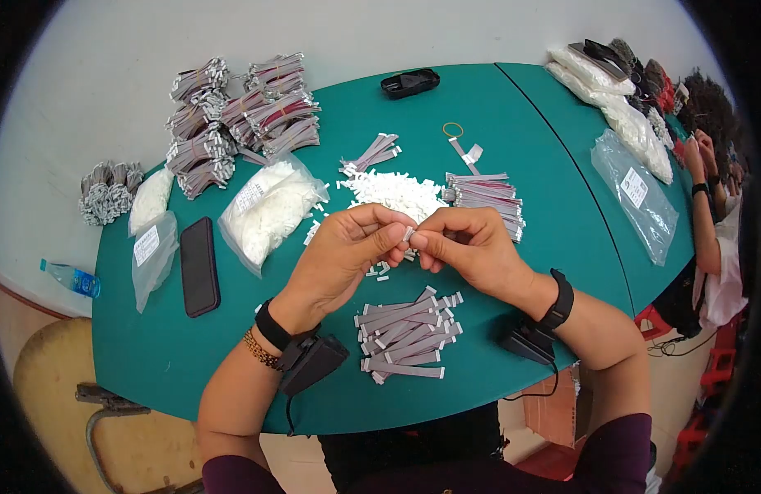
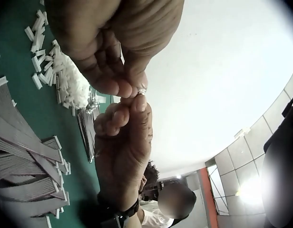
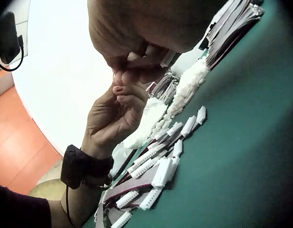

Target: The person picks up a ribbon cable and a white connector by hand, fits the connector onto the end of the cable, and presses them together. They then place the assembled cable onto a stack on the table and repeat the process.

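Head view shows a small white connector [image 1: 408,234] pinched between the fingertips of a person's left hand [image 1: 341,257] and right hand [image 1: 474,249], which meet above a green tabletop [image 1: 578,247]. Right-wrist view catches a gray ribbon cable [image 3: 147,61] against the right hand's fingers. Loose white connectors [image 1: 393,191] lie heaped just beyond the hands, while a pile of ribbon cables [image 1: 407,335] rests on the near side, between the forearms.

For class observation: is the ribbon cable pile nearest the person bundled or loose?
Loose: the ribbon cable pile lies at crossing angles, no band visible.
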{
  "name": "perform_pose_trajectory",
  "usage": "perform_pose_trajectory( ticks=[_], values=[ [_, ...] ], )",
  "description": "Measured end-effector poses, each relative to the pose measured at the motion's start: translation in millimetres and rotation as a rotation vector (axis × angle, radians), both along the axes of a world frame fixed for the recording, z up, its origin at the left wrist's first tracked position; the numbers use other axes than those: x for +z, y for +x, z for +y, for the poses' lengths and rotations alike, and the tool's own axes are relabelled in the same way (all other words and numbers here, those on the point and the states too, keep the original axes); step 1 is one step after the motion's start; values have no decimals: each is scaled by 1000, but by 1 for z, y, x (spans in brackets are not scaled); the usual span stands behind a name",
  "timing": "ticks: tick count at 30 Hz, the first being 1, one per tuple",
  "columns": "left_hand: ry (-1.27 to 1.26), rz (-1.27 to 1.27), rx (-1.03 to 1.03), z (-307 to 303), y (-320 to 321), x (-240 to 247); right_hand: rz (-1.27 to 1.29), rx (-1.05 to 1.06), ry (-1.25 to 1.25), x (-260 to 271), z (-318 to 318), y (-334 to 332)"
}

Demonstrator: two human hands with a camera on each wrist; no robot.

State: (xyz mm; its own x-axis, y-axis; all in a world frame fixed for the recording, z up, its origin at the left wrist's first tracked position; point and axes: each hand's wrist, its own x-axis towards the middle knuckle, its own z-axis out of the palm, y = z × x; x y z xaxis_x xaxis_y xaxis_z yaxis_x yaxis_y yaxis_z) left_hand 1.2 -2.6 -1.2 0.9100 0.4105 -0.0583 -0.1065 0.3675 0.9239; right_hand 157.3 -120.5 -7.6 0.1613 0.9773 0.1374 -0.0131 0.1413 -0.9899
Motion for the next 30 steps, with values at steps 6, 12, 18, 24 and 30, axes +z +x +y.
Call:
perform_pose_trajectory(
  ticks=[6,12,18,24,30],
  values=[
    [3,21,-15,0,-1,1,-12,-3,9,0,0,-1],
    [5,4,-17,0,0,0,-3,-19,1,1,-2,-2],
    [27,5,-23,1,0,-1,-7,-19,-17,2,-2,-1],
    [17,6,-30,1,-1,-1,-8,-35,2,2,-2,-2],
    [34,-8,-27,0,0,1,-8,-31,-7,2,-3,-3]
  ],
)
